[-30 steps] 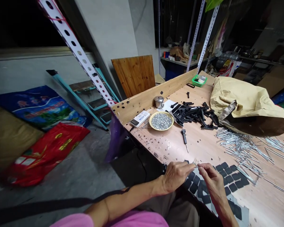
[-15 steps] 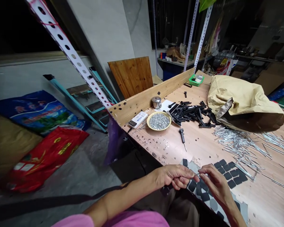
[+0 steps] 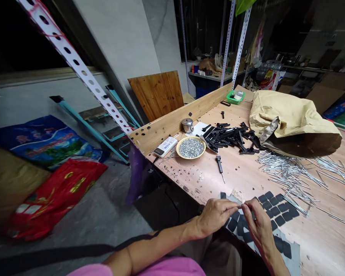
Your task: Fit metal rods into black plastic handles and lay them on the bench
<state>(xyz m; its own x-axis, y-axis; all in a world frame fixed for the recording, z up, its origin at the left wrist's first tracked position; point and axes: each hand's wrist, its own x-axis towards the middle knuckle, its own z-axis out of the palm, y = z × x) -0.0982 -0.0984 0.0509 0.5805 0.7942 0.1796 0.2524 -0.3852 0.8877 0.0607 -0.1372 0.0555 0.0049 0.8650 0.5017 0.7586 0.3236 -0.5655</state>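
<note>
Two hands show at the bottom of the frame, and the table holds one steel cup, one yellow-rimmed plate, one black-handled screwdriver, one white device, one green basket and one paper sack. Three perforated white steel uprights stand, one at upper left and two at upper right. The black pads at lower right, black pieces at center and steel rods at right are too many to count.

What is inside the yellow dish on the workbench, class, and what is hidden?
The yellow dish holds a heap of tiny silver metal pieces; their exact kind is unclear. The heap hides the dish's floor.
</note>
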